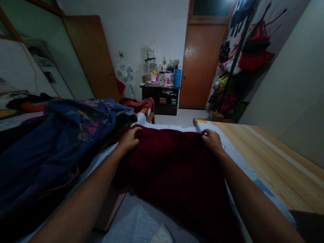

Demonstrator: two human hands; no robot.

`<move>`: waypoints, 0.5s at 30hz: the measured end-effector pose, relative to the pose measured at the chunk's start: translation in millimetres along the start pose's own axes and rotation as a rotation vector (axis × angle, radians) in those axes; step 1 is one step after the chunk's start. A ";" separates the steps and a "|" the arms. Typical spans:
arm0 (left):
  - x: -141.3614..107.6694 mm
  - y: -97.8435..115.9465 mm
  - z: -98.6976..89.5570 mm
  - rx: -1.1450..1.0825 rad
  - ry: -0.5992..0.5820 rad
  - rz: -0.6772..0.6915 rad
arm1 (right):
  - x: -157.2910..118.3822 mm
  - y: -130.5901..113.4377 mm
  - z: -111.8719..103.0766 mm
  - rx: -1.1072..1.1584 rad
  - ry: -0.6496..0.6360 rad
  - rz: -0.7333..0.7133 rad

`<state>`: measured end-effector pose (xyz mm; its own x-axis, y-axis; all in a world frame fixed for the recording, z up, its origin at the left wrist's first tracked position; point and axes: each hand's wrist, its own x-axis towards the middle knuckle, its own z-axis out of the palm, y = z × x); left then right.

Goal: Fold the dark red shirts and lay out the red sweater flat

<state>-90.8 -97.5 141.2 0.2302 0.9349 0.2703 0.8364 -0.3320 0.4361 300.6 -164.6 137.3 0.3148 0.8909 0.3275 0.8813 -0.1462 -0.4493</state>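
A dark red cloth garment [174, 162] lies spread over a light blue-grey sheet [141, 216], its far edge running between my two hands. My left hand [130, 139] is closed on the garment's far left corner, thumb and fingers pinched together. At the far right corner my right hand [211, 139] pinches the same edge. The garment's near right part falls into shadow between my forearms. Beside my left forearm, a flat brownish object [111, 206] shows partly from under the garment.
A heap of clothes with a blue floral garment [86, 131] lies on the left. At the right is a wooden board surface [273, 152]. Farther off stand a dark cabinet [165, 101], a white fan [126, 74] and a wooden door [198, 67]; bags hang at the right.
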 end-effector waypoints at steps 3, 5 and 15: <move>-7.3 33.9 -25.4 0.190 0.175 0.072 | -17.5 -6.2 -35.9 0.143 0.268 -0.050; -14.1 51.0 -34.6 0.277 0.215 0.089 | -33.8 -8.3 -56.4 0.155 0.322 -0.111; -18.2 15.6 41.6 0.401 -0.553 0.102 | -80.3 -0.4 -44.7 -0.058 -0.764 -0.380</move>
<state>-61.2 -114.5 107.4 0.4484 0.8634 -0.2313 0.8918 -0.4494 0.0516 290.8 -255.3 148.3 -0.3115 0.9261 -0.2128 0.9022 0.2179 -0.3722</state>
